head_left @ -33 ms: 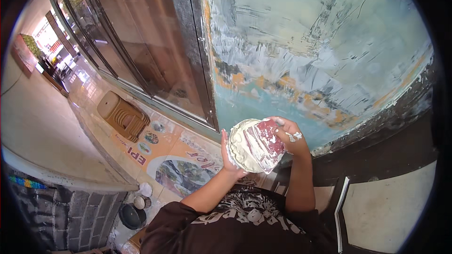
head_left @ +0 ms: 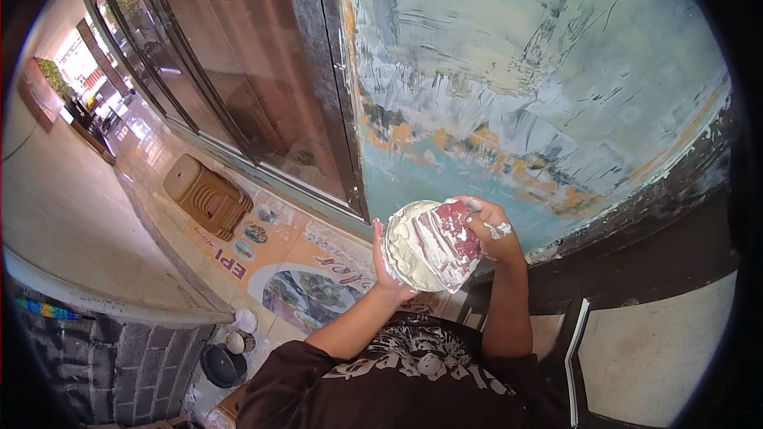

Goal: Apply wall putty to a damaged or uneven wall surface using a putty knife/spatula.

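In front of my chest my left hand (head_left: 387, 264) holds a round tub of cream-white putty (head_left: 408, 250), cupping it from the left side; most of those fingers are hidden beneath it. A flat red putty spreader (head_left: 455, 226), streaked with white, lies over the right part of the tub. My right hand (head_left: 494, 232) pinches its far right corner, and white smears cover the thumb and fingers. Ahead stands a blue-green wall (head_left: 509, 87), patchy with white, grey and orange coats. Both hands are apart from it.
A brown-framed glass window (head_left: 238, 71) adjoins the wall on the left. Stacked brown plastic chairs (head_left: 208, 195) stand below it, near a printed banner (head_left: 306, 290) on the floor. A dark basin (head_left: 224, 364) sits lower left beside grey blockwork (head_left: 135, 365). Dark panelled woodwork (head_left: 636, 270) is at right.
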Motion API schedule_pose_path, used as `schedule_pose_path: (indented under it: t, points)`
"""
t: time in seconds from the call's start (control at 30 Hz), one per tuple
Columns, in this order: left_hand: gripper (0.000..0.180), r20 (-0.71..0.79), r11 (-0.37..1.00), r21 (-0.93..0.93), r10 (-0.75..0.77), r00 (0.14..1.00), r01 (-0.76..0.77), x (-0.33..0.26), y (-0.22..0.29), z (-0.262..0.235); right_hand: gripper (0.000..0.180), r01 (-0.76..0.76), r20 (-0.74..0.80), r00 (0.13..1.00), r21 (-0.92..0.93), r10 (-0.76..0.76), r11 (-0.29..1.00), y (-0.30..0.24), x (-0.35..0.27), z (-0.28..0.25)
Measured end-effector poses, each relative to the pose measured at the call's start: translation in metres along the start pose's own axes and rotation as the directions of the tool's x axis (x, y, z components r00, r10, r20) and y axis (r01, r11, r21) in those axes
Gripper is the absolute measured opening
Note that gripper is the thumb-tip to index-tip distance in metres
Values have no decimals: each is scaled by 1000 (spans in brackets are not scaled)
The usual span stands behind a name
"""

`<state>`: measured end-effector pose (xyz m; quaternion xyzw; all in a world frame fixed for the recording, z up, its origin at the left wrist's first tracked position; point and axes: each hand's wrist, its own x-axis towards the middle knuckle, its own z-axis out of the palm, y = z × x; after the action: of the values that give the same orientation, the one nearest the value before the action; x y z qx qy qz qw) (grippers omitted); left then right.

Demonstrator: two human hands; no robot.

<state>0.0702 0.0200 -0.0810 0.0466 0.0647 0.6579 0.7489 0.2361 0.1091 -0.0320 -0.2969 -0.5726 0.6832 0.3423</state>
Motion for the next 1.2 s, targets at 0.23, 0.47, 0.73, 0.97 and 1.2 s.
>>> schedule_pose_path:
  t: [0.23, 0.47, 0.73, 0.97, 1.2]
  points:
    - [91, 62, 992, -104, -60, 996, 66, 8, 8, -4, 35, 41, -126, 991, 67, -33, 997, -18, -3, -4]
    - [89, 1, 996, -29, -85, 996, 85, 8, 23, 17, 33, 126, -231, 965, -5, -123, 992, -19, -9, 7]
    - [88, 76, 966, -13, -255, 964, 257, 20, 28, 48, 32, 133, -313, 941, -3, -127, 991, -56, -30, 17]
    - [90, 149, 921, 4, -385, 911, 389, 28, 32, 73, 39, 170, -367, 917, 3, -157, 985, -71, -44, 19]
    - [89, 158, 895, 31, -444, 882, 444, 34, 30, 90, 39, 188, -387, 901, -60, -196, 980, -103, -60, 30]
